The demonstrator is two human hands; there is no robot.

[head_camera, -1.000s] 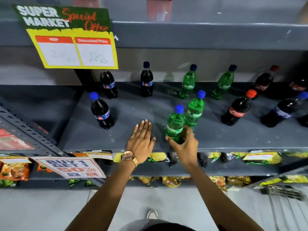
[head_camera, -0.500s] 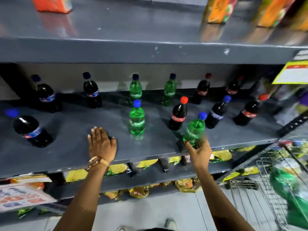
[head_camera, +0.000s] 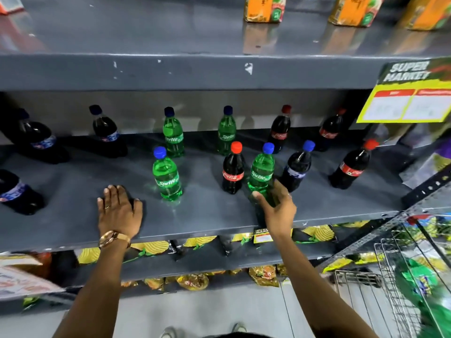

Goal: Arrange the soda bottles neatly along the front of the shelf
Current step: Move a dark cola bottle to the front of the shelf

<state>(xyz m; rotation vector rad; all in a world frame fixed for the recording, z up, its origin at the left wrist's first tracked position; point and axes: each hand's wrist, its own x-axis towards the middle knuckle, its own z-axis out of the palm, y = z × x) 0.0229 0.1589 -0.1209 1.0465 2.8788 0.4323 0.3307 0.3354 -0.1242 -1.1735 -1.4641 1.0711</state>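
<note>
My right hand point(head_camera: 277, 208) grips the base of a green Sprite bottle point(head_camera: 262, 173) with a blue cap, standing on the grey shelf point(head_camera: 195, 220) between a red-capped Coca-Cola bottle point(head_camera: 233, 170) and a dark blue-capped bottle point(head_camera: 298, 167). My left hand point(head_camera: 119, 211) lies flat on the shelf near its front edge, holding nothing. A second Sprite bottle point(head_camera: 167, 176) stands just right of that hand. More Sprite, cola and dark bottles stand scattered along the back row.
The upper shelf point(head_camera: 170, 71) overhangs with orange juice cartons point(head_camera: 264, 8). A yellow price sign point(head_camera: 407, 101) hangs at the right. Snack packets point(head_camera: 151, 247) fill the lower shelves. A wire cart point(head_camera: 390, 289) stands at the lower right. Dark bottles point(head_camera: 17, 193) stand at the left.
My right hand has carried the Sprite bottle to the right along the shelf, past the other Sprite bottle, and it now stands beside the Coca-Cola bottle. The view has shifted right. My left hand stays flat.
</note>
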